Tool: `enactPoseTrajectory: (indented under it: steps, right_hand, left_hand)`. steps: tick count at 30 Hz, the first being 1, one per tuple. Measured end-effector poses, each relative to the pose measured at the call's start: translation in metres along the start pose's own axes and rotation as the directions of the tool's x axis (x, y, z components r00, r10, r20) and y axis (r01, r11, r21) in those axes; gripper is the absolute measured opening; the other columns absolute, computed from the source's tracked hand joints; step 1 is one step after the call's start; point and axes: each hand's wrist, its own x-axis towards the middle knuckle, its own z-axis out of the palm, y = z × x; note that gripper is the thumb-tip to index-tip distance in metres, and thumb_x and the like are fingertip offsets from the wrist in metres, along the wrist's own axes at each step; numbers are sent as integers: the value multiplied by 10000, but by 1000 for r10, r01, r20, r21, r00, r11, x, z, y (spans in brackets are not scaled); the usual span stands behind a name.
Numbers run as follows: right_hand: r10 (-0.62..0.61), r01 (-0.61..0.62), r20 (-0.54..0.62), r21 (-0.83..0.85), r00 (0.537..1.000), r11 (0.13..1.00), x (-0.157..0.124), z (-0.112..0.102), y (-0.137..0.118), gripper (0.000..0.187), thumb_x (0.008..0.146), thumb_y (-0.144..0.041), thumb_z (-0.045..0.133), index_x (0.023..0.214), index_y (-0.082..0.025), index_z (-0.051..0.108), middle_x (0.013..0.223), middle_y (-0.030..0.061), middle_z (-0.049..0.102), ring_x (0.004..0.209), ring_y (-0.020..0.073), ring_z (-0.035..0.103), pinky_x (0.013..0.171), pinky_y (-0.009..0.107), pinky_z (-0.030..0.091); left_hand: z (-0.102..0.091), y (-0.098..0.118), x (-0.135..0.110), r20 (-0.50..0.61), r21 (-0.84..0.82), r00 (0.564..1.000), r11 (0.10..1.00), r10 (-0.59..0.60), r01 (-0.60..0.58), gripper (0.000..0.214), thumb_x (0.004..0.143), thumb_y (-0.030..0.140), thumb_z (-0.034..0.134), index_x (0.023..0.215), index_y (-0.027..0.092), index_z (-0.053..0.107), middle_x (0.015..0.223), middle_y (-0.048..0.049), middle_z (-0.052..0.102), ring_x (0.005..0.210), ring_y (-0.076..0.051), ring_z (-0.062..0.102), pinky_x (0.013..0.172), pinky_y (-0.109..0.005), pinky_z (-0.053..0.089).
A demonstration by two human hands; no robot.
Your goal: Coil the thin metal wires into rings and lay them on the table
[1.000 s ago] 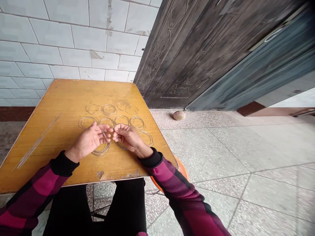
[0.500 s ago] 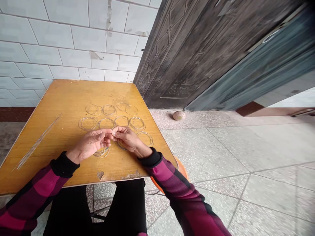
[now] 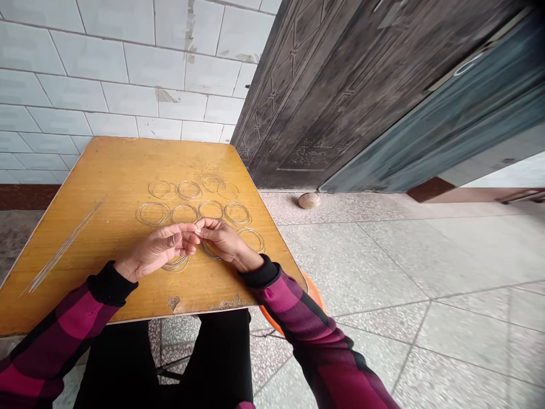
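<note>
My left hand (image 3: 157, 248) and my right hand (image 3: 223, 238) meet fingertip to fingertip over the near middle of a worn wooden table (image 3: 119, 165). Both pinch a thin piece of wire between thumb and fingers; the wire itself barely shows. Under and just behind the hands lie several thin wire rings (image 3: 184, 213) in rows, and one ring (image 3: 176, 263) pokes out beneath my left hand. Another ring (image 3: 254, 238) lies just right of my right hand.
A bundle of straight wires (image 3: 63, 247) lies along the table's left side. An orange stool (image 3: 314, 292) shows under the table's right corner. A white tiled wall stands behind, a dark carved door (image 3: 340, 85) to the right, and a small bowl (image 3: 309, 200) rests on the floor.
Both hands have closed together: the left fingers curled inwards from a looser pose and the fingertips now press tightly. The rings on the table have not moved.
</note>
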Motion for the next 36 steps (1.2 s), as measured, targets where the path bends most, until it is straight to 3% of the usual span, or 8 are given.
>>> enactPoseTrajectory:
  steps: [5,9,17,24,27,30,32,36]
  right_hand:
    - [6,-5,-7,63,1000,998,1,-1,3,266,637,-341,902,702,-168,710,687,-23,679,661,85,608,740,245,475]
    - [3,-2,-9,55,1000,998,2,-3,3,235,653,-320,891,705,-173,715,680,-26,663,660,83,594,743,243,469]
    - [24,-23,-8,64,1000,998,1,-3,2,232,671,-308,885,715,-167,707,683,-31,662,674,77,605,751,233,486]
    - [87,-82,-51,92,995,992,1,-1,0,281,650,-336,890,710,-173,670,706,-19,681,679,78,632,664,203,516]
    - [8,-10,-107,-21,994,1000,-1,-2,-6,313,680,-399,861,740,-173,653,709,-2,695,657,95,638,575,198,497]
    - [-117,95,-91,-219,989,971,-5,-3,-16,313,727,-433,820,749,-175,644,688,0,688,620,94,618,545,204,469]
    - [-158,134,-47,-332,986,934,-7,-2,-20,292,756,-426,797,743,-177,644,668,-9,670,582,82,578,554,217,458]
    - [-135,137,36,-464,990,875,-9,1,-20,282,788,-424,764,735,-170,654,634,-21,632,555,78,533,560,239,429]
  left_hand:
    - [4,-4,2,-134,177,983,979,125,-100,463,665,319,879,1070,185,702,810,-7,630,730,-120,533,714,-280,390]
    - [3,-8,3,-103,213,987,972,122,-98,627,654,357,880,1205,184,637,770,10,595,692,-113,506,659,-274,362]
    - [4,-7,2,-104,226,988,970,112,-86,735,611,425,898,1242,177,613,768,15,571,678,-106,467,636,-266,338]
    - [3,-3,2,-194,201,971,974,142,-102,449,715,349,819,1092,149,680,753,-3,612,703,-126,538,715,-293,408]
    - [-2,1,3,-334,130,927,983,169,-132,322,759,405,759,927,136,705,797,-45,657,733,-147,587,720,-303,450]
    - [-7,7,4,-448,175,865,971,225,-163,350,771,467,733,872,133,708,817,-65,686,743,-153,608,710,-293,466]
    - [-7,10,3,-444,260,858,953,259,-153,371,760,485,740,872,133,715,822,-70,700,747,-156,616,717,-294,473]
    - [-1,11,1,-324,492,900,865,291,-102,311,783,441,716,869,142,726,781,-56,708,680,-145,603,684,-291,471]
